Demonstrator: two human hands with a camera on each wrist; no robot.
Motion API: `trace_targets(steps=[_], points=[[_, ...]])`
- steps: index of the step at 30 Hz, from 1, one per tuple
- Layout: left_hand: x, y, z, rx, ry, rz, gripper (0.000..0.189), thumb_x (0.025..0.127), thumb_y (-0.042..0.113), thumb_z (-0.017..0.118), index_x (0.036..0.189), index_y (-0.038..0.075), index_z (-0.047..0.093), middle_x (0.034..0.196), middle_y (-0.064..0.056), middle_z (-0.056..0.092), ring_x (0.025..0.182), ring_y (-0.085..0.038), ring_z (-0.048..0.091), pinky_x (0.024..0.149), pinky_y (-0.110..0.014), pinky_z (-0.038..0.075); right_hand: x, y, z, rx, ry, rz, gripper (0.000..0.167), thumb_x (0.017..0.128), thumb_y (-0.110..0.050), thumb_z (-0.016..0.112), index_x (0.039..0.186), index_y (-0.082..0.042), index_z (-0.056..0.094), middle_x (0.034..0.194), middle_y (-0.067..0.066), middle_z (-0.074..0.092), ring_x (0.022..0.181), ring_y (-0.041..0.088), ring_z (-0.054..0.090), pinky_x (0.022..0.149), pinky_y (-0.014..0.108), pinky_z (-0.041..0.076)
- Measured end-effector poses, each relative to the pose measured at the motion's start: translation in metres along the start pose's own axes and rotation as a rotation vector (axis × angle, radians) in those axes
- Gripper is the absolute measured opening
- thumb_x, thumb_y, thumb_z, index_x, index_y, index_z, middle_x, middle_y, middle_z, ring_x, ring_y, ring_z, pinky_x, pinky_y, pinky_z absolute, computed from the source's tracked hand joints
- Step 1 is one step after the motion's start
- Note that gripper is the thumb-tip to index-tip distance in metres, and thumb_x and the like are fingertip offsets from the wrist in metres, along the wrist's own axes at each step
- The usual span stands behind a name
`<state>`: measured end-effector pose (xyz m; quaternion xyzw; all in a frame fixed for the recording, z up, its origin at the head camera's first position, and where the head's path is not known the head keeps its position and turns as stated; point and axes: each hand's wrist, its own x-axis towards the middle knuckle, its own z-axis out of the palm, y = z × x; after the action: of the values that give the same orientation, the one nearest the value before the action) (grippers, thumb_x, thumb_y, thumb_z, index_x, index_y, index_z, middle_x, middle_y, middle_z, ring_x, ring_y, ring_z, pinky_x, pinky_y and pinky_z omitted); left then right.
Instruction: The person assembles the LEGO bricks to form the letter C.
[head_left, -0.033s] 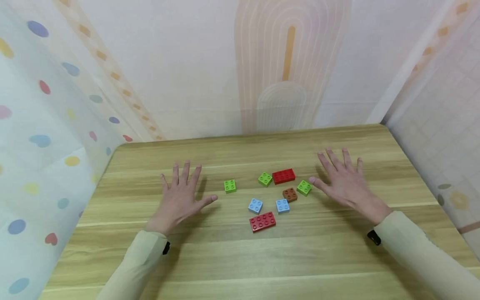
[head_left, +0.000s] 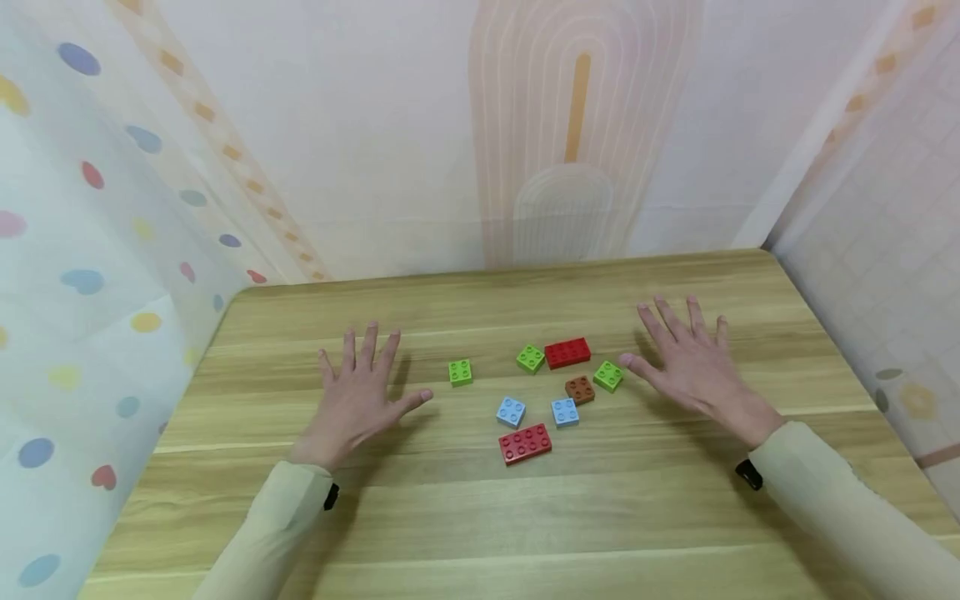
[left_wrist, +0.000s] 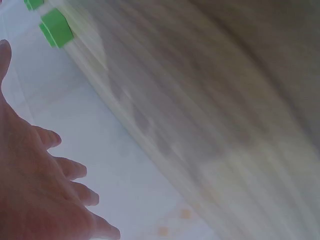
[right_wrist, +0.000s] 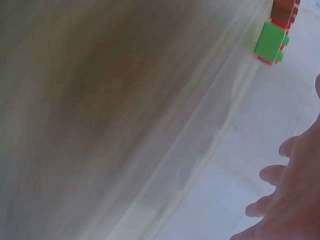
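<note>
My left hand (head_left: 354,408) is held over the left part of the table with its fingers spread and nothing in it. Nearest to its thumb lies a green toy building brick (head_left: 461,372), also seen in the left wrist view (left_wrist: 56,28). On the right, my right hand (head_left: 697,367) is spread the same way, its thumb tip close to another green brick (head_left: 608,376). Between the hands lie a third green brick (head_left: 530,358), two red bricks (head_left: 567,352) (head_left: 526,444), two light blue bricks (head_left: 511,412) (head_left: 565,412) and a brown brick (head_left: 580,390), all loose and studs up.
The wood-grain table (head_left: 480,525) runs back to a pale patterned cloth (head_left: 375,150) hanging behind it. More cloth hangs at the left (head_left: 97,350) and right (head_left: 885,275) sides. Both forearms, in light sleeves (head_left: 840,500), reach in from the front.
</note>
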<state>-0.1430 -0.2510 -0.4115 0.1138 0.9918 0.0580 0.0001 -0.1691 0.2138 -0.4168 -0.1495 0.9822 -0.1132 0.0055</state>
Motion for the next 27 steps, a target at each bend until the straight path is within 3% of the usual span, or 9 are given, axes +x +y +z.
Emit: trace_targets(steps=[12, 27], points=[[-0.002, 0.007, 0.008, -0.006, 0.036, 0.011, 0.099, 0.086, 0.078, 0.039, 0.156, 0.014, 0.013, 0.16, -0.019, 0.001, 0.142, -0.047, -0.005, 0.102, -0.077, -0.004, -0.001, -0.008, 0.002, -0.012, 0.033, -0.052, 0.081, 0.094, -0.068, 0.036, 0.156, -0.019, 0.018, 0.161, 0.012, 0.012, 0.143, 0.047, -0.001, 0.102, 0.077, 0.0], [-0.003, 0.029, 0.007, -0.02, 0.067, 0.033, 0.099, 0.085, 0.08, 0.036, 0.157, 0.016, 0.009, 0.161, -0.016, -0.001, 0.143, -0.041, -0.01, 0.104, -0.073, -0.005, -0.007, -0.02, 0.002, -0.018, 0.096, -0.09, 0.08, 0.095, -0.066, 0.038, 0.155, -0.016, 0.021, 0.16, 0.013, 0.015, 0.143, 0.046, 0.002, 0.103, 0.076, 0.004]])
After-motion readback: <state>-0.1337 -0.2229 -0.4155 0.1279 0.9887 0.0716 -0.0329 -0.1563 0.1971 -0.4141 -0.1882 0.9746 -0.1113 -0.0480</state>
